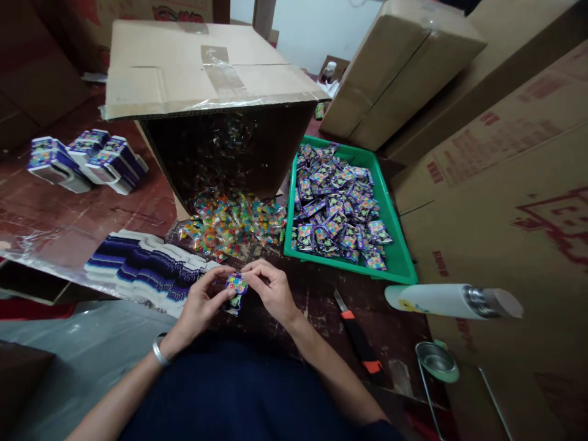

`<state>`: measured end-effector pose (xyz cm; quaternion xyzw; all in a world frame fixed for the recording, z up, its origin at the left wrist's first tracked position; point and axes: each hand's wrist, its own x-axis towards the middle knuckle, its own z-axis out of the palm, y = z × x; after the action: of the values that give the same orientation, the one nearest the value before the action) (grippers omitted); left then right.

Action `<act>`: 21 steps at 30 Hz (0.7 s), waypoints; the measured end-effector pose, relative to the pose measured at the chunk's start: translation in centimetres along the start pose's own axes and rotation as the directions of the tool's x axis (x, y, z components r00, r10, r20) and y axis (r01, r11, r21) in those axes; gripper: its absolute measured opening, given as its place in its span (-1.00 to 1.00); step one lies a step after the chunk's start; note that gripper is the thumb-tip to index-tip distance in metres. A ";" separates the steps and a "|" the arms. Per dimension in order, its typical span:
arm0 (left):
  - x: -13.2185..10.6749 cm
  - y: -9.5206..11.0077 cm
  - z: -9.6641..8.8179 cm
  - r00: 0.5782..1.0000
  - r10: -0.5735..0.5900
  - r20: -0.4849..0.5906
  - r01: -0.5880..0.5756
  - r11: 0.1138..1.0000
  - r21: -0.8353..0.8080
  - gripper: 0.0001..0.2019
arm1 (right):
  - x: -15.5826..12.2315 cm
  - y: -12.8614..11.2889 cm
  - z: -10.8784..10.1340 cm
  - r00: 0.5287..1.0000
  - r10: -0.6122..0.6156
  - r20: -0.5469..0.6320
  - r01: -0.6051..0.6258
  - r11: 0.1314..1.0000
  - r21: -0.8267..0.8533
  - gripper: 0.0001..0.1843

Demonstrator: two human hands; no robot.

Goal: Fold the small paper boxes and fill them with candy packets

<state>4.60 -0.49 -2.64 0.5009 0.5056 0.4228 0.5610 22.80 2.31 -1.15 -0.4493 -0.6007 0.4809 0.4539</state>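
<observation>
Between my fingers, in front of my body, is a small purple candy packet (pixel 235 289) with colourful print. My left hand (pixel 198 306) grips it from the left, thumb across its front. At the packet's upper right corner, my right hand (pixel 276 293) has thumb and forefinger pinched together. Just beyond my hands, clear bags of multicoloured candy (pixel 234 223) spill from a cardboard box (pixel 174 73) lying on its side. Beside my left hand lies a row of flat purple-and-white cartons (pixel 142 266). Many similar purple packets (pixel 333 208) fill a green tray (pixel 404 269) on the right.
A utility knife (pixel 357 337) with its blade out lies right of my right forearm. Further right are a white thermos (pixel 427 299) on its side and a metal cup (pixel 434 358). Folded-up small cartons (pixel 85 160) stand at the left. Large cardboard boxes (pixel 496 184) wall the right side.
</observation>
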 end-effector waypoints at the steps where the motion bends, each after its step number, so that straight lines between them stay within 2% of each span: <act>1: 0.0 -0.1 0.0 1.000 -0.001 -0.006 0.001 1.000 0.004 -0.66 | -0.2 -0.1 0.0 1.000 -0.010 0.025 0.011 1.000 -0.013 -0.80; 3: 0.0 -0.5 -0.3 0.999 0.000 0.032 -0.001 0.999 0.035 -0.64 | -0.6 -0.4 -0.5 0.998 -0.026 0.049 0.029 0.998 -0.062 -0.86; 4: 0.0 -0.7 -0.7 0.997 0.001 0.075 -0.007 0.997 0.070 -0.61 | -0.8 -0.5 -1.0 0.999 -0.035 0.023 0.037 0.994 -0.100 -0.87; 6: 0.0 -1.4 -2.0 0.988 0.031 0.151 -0.063 0.975 0.211 -0.46 | -0.9 -0.8 -3.1 0.993 -0.055 -0.107 0.034 0.981 -0.193 -0.85; 7: 0.1 -1.9 -3.0 0.987 0.052 0.151 -0.100 0.937 0.335 -0.37 | -0.9 -0.8 -4.8 0.977 -0.067 -0.203 0.016 0.970 -0.244 -0.85; 9: 0.5 -3.3 -5.2 0.987 0.121 0.103 -0.159 0.784 0.600 -0.32 | -1.0 -0.9 -9.1 0.909 -0.105 -0.404 -0.048 0.936 -0.350 -0.83; 10: 0.7 -4.0 -6.1 0.973 0.207 0.099 -0.216 0.685 0.696 -0.35 | -1.0 -0.9 -11.5 0.860 -0.131 -0.493 -0.092 0.911 -0.402 -0.81; 12: 1.0 -5.3 -7.4 0.921 0.353 0.165 -0.324 0.461 0.826 -0.38 | -1.1 -1.0 -16.1 0.757 -0.211 -0.618 -0.174 0.847 -0.503 -0.76; 13: 1.0 -5.7 -7.6 0.902 0.383 0.199 -0.344 0.361 0.867 -0.38 | -1.0 -1.0 -17.8 0.712 -0.261 -0.652 -0.210 0.807 -0.552 -0.75; 15: 0.9 -6.2 -7.3 0.900 0.365 0.239 -0.335 0.227 0.914 -0.39 | -0.5 -1.1 -19.3 0.632 -0.385 -0.673 -0.258 0.714 -0.651 -0.65; 16: 0.8 -6.3 -6.9 0.907 0.341 0.247 -0.324 0.189 0.927 -0.40 | -0.2 -1.1 -18.9 0.614 -0.432 -0.661 -0.258 0.681 -0.685 -0.61; 17: 0.8 -6.3 -6.6 0.914 0.318 0.252 -0.315 0.165 0.935 -0.40 | 0.1 -1.1 -17.8 0.620 -0.460 -0.636 -0.230 0.668 -0.708 -0.63; 18: 0.7 -6.2 -6.2 0.920 0.299 0.255 -0.309 0.149 0.939 -0.40 | 0.3 -1.0 -16.1 0.659 -0.463 -0.593 -0.172 0.675 -0.718 -0.70; 19: 0.7 -6.2 -6.0 0.923 0.286 0.259 -0.307 0.140 0.941 -0.40 | 0.5 -0.8 -13.9 0.730 -0.445 -0.518 -0.084 0.695 -0.714 -0.78; 21: 0.6 -6.2 -5.9 0.923 0.269 0.273 -0.316 0.131 0.940 -0.38 | 0.7 -0.1 -9.1 0.905 -0.349 -0.244 0.105 0.738 -0.666 -0.80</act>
<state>-1.37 -0.04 -8.82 0.8362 0.5383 0.0995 0.0335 31.53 4.51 0.14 -0.5769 -0.6872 0.0989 0.4302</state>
